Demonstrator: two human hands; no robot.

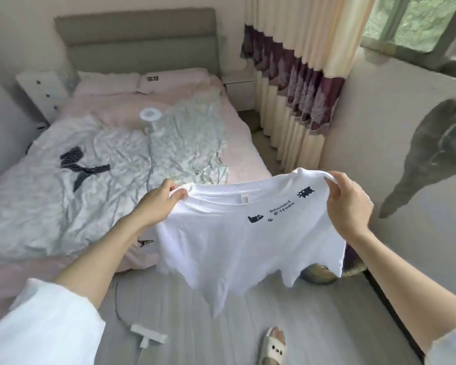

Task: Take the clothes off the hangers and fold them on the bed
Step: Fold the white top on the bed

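White sleeves lead to left hand (160,200) and right hand (349,197), fingers pinching the T-shirt (248,241) shoulders, spreading it toward the bed (116,154) at ten o'clock.

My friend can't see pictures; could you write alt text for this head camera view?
A person's left hand and right hand hold up a white T-shirt by its shoulders beside a rumpled bed. The shirt, printed with small dark cats, hangs above the grey floor.

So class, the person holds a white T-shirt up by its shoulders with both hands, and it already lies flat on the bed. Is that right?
Not quite. Both the left hand and right hand do hold the white T-shirt by its shoulders, but the head view shows it hanging in the air over the floor, beside the bed, not flat on it.
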